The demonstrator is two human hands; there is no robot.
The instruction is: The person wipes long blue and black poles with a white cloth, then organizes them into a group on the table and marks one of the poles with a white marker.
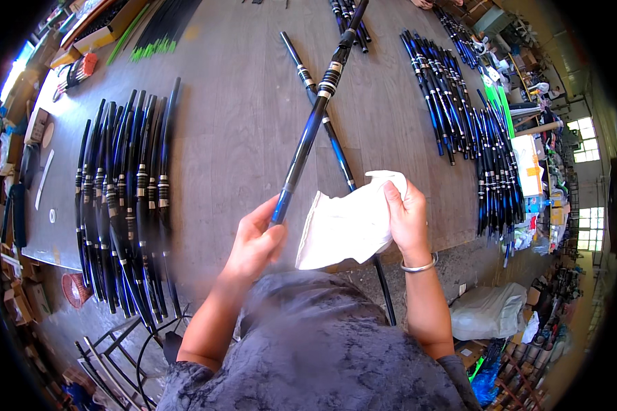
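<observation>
My left hand [257, 240] is closed around the lower end of a dark blue and black fishing rod [307, 133], which slants up and away to the right. Silver and black bands ring its upper part. In my right hand [410, 216] is a white cloth [349, 226], pinched at its right side and hanging toward the left. The cloth is apart from the held rod. Beneath the held rod, a second fishing rod [339, 154] lies crosswise on the table, its middle hidden by the cloth and its thin end sticking out past the table's near edge.
Several fishing rods [120, 185] lie side by side at the left of the grey wooden table [226, 89]. More rod bundles [445, 96] lie on the right and at the far edge. Green-tipped black rods [154, 44] are far left. A white bag [490, 308] sits on the floor at right.
</observation>
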